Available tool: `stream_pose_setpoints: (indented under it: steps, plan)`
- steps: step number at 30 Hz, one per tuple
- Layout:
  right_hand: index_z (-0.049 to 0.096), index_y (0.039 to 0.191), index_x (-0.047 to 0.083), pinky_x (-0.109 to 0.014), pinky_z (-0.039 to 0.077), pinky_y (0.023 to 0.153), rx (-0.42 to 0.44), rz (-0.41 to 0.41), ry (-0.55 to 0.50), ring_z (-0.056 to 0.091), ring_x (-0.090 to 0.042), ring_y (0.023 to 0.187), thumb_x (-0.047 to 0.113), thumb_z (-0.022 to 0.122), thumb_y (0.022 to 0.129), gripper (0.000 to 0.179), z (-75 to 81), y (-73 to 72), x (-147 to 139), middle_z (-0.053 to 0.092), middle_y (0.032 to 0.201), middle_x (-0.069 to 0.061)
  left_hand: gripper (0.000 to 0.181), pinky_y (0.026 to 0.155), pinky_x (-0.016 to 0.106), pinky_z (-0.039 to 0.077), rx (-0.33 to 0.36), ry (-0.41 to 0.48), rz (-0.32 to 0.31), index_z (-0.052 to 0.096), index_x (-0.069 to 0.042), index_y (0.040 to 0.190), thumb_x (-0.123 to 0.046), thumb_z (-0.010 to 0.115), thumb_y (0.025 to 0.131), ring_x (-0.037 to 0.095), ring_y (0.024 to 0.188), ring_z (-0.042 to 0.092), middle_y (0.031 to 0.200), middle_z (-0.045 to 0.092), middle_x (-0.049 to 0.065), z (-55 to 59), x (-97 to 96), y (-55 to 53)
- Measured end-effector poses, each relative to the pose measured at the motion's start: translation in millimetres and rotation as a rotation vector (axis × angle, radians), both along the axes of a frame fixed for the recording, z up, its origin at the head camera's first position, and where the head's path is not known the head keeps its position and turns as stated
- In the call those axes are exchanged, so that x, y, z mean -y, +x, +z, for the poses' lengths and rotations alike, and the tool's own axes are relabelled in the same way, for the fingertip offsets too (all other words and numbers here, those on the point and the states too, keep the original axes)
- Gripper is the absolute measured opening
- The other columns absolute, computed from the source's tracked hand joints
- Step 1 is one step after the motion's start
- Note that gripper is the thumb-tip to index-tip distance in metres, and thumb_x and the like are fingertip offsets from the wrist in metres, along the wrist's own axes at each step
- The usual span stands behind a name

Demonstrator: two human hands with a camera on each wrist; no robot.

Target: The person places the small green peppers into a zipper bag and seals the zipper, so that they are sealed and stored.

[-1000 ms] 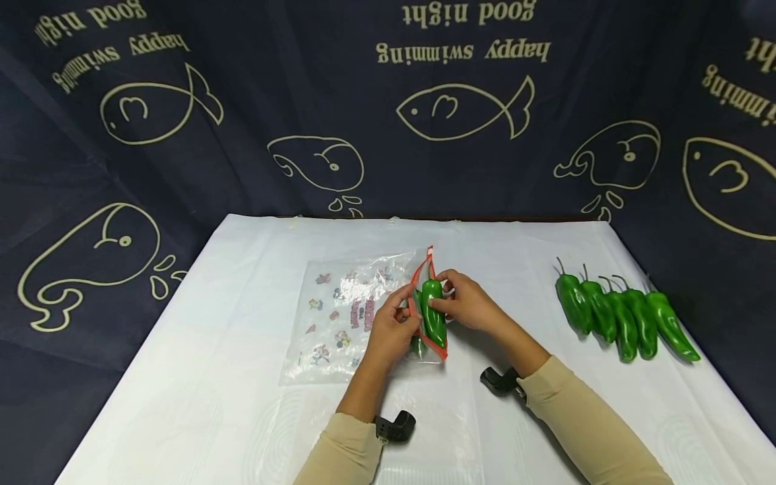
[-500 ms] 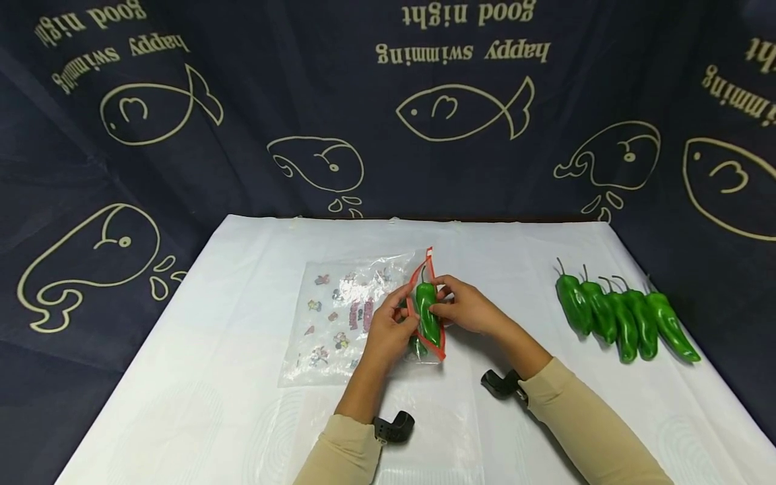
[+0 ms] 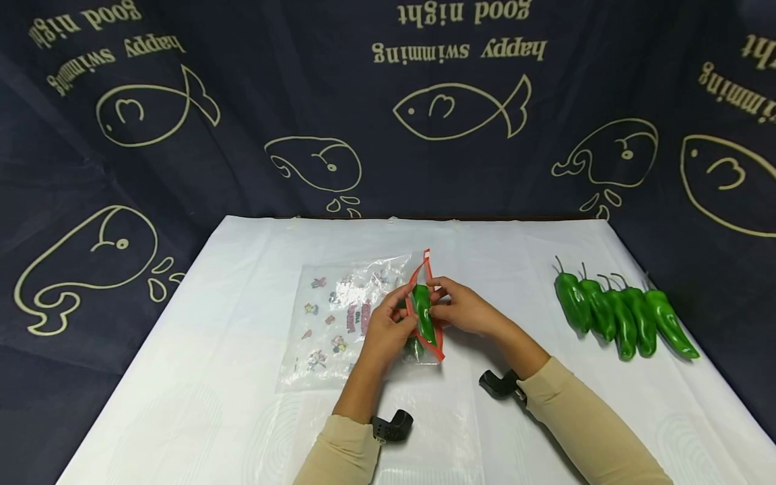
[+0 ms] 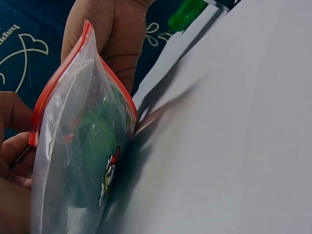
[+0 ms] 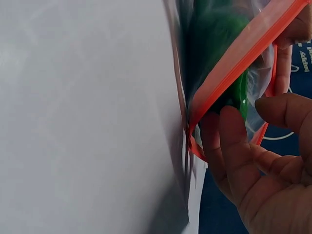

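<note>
A clear zip bag with a red zip edge and cartoon prints lies on the table, its mouth to the right. My left hand pinches one side of the mouth. Inside the mouth is a glossy green pepper, with more green showing through the plastic. My right hand is at the opening, fingertips against the pepper. In the right wrist view the thumb stands apart from the fingers, not wrapped round the pepper. Through the bag in the left wrist view, green shapes look blurred.
Several green peppers lie in a row at the table's right side. Another clear plastic sheet or bag lies flat near the front. The white table ends at a dark printed curtain.
The pepper has moved left, deeper into the bag mouth, pushed by my right hand. The right hand's fingers have come off their grip round it. My left hand keeps pinching the bag's edge.
</note>
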State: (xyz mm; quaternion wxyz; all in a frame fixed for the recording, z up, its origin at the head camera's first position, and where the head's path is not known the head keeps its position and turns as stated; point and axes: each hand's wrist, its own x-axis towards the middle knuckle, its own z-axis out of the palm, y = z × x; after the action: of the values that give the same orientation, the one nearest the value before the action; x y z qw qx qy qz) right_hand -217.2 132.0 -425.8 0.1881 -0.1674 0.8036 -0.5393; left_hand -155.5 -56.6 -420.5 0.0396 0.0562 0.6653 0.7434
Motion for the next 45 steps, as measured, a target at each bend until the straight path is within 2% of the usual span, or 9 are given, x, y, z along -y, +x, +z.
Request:
stream_pose_setpoints:
  steps: [6,11,15,21,25,31,34,39,45]
  plan:
    - [0.036,0.146,-0.004,-0.04,0.059,0.076,0.049,0.003,-0.041,0.066,-0.028,0.088,-0.003,0.054,0.088,0.061,-5.2,-1.6,0.9,0.051,0.12,-0.026,0.06,0.065,0.022,0.054,0.007,0.024,0.004,0.048,0.002,0.144,0.012,0.058,0.085,0.018,0.081,0.06,0.099,0.06,0.035,0.4,1.6,-0.6]
    - [0.037,0.144,-0.005,-0.04,0.059,0.077,0.09,0.012,-0.1,0.066,-0.028,0.087,-0.005,0.05,0.086,0.06,-8.7,-1.3,3.7,0.048,0.122,-0.026,0.06,0.066,0.022,0.055,0.02,0.044,0.003,0.048,0.002,0.144,0.013,0.057,0.086,0.03,0.089,0.065,0.103,0.06,0.039,0.8,2.3,-0.9]
    - [0.04,0.143,-0.003,-0.038,0.058,0.077,0.081,0.032,-0.072,0.066,-0.025,0.089,-0.003,0.052,0.086,0.059,-9.3,1.3,6.4,0.052,0.125,-0.025,0.06,0.066,0.022,0.055,0.029,0.049,0.002,0.048,0.001,0.144,0.012,0.057,0.086,0.036,0.092,0.064,0.104,0.059,0.04,1.7,2.1,-0.3]
    - [0.043,0.142,0.0,-0.034,0.056,0.075,0.037,0.061,-0.022,0.063,-0.024,0.09,-0.002,0.053,0.085,0.058,-7.8,4.7,8.6,0.057,0.124,-0.022,0.061,0.064,0.022,0.054,0.031,0.052,0.012,0.049,0.002,0.143,0.013,0.057,0.084,0.027,0.085,0.063,0.102,0.057,0.041,1.4,1.7,-0.2]
    - [0.044,0.142,0.0,-0.034,0.055,0.071,0.002,0.067,0.019,0.062,-0.024,0.087,-0.002,0.055,0.084,0.058,-5.1,6.3,8.8,0.058,0.122,-0.021,0.061,0.063,0.022,0.053,0.036,0.049,0.012,0.049,0.001,0.144,0.013,0.057,0.084,0.023,0.082,0.061,0.101,0.058,0.04,-9.7,1.7,-6.0]
    - [0.044,0.143,-0.002,-0.037,0.057,0.071,-0.018,0.067,0.032,0.064,-0.028,0.091,-0.001,0.057,0.085,0.059,-0.1,8.7,5.3,0.053,0.13,-0.025,0.061,0.062,0.021,0.054,0.03,0.039,0.03,0.053,-0.008,0.144,0.01,0.06,0.086,0.017,0.079,0.06,0.093,0.063,0.027,-26.3,1.3,-12.9]
    - [0.044,0.143,-0.003,-0.039,0.057,0.075,-0.041,0.078,0.027,0.064,-0.032,0.099,0.0,0.056,0.088,0.056,2.2,9.0,0.5,0.05,0.135,-0.028,0.06,0.062,0.021,0.054,0.025,0.035,0.044,0.055,-0.009,0.142,0.009,0.06,0.085,0.015,0.077,0.059,0.087,0.063,0.017,-27.9,1.1,-13.2]
    - [0.046,0.143,-0.002,-0.045,0.055,0.079,-0.079,0.118,0.047,0.063,-0.035,0.106,0.002,0.054,0.092,0.052,11.2,8.4,-13.4,0.049,0.139,-0.026,0.06,0.061,0.021,0.054,0.018,0.064,0.047,0.054,-0.006,0.142,0.011,0.06,0.084,0.012,0.075,0.058,0.083,0.062,0.012,-28.2,-0.2,-13.9]
    - [0.048,0.141,-0.001,-0.045,0.055,0.08,-0.13,0.074,0.098,0.064,-0.036,0.103,0.005,0.057,0.093,0.049,17.9,7.5,-34.8,0.049,0.138,-0.027,0.06,0.059,0.021,0.053,0.011,0.078,0.054,0.056,-0.005,0.14,0.012,0.06,0.083,0.008,0.069,0.054,0.076,0.057,0.004,-29.5,-0.6,-15.3]
